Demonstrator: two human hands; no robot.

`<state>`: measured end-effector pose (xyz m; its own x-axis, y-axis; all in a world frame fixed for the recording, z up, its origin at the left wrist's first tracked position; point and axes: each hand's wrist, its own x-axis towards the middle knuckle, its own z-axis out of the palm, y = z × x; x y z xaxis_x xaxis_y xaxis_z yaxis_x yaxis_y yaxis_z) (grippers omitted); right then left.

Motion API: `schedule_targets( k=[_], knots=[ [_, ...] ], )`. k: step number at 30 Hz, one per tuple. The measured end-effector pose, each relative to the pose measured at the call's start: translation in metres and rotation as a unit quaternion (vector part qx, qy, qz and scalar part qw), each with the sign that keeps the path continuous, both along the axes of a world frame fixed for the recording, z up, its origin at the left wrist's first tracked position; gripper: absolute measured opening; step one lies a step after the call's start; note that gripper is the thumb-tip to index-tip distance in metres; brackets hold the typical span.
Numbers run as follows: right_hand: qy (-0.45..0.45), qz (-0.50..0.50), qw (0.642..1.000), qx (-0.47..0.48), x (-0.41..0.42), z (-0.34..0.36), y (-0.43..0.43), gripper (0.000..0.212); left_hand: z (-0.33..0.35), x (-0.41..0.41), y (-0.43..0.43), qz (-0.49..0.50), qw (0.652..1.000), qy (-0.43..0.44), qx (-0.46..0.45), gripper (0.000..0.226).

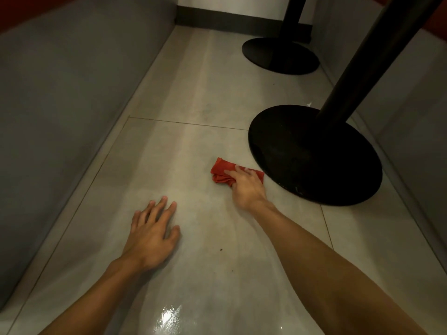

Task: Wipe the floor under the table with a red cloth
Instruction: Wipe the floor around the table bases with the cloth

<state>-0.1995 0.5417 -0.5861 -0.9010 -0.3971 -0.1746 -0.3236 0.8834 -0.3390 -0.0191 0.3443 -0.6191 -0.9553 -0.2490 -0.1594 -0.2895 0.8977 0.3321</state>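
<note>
A bunched red cloth (222,171) lies on the glossy beige tiled floor (193,93), just left of the near table's round black base (314,153). My right hand (245,186) grips the cloth from behind, thumb along its left side and fingers curled over the top, holding it down on the tile. My left hand (151,230) rests flat on the floor with fingers spread, nearer to me and to the left of the cloth. The table top itself is out of view.
A black pole (377,52) rises from the near base. A second black base (280,55) and pole stand farther back on the right. Grey bench fronts (67,81) wall in both sides, and a dark skirting closes the far end. Small dark specks (221,250) dot the tile near me.
</note>
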Motion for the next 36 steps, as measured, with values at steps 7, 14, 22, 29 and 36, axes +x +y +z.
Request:
schedule_targets(
  k=[7, 14, 22, 29, 36],
  knots=[
    [-0.002, 0.107, 0.992, -0.061, 0.105, 0.006, 0.001, 0.050, -0.002, 0.000, -0.004, -0.011, 1.000, -0.008, -0.004, 0.077],
    [0.001, 0.186, 0.982, -0.024, 0.103, -0.005, 0.041, 0.057, 0.000, 0.000, -0.008, -0.030, 0.999, -0.025, -0.001, 0.082],
    [0.037, 0.023, 0.998, -0.046, 0.098, -0.011, 0.016, 0.051, 0.002, 0.000, -0.006, -0.030, 0.999, -0.028, -0.011, 0.068],
    [0.020, 0.233, 0.967, -0.105, 0.182, -0.017, 0.024, 0.052, 0.006, 0.001, -0.009, -0.039, 0.998, -0.040, -0.001, 0.069],
    [-0.021, 0.346, 0.935, -0.076, 0.138, -0.017, 0.091, 0.058, 0.005, 0.001, -0.008, -0.040, 0.999, -0.036, -0.002, 0.069]
  ],
)
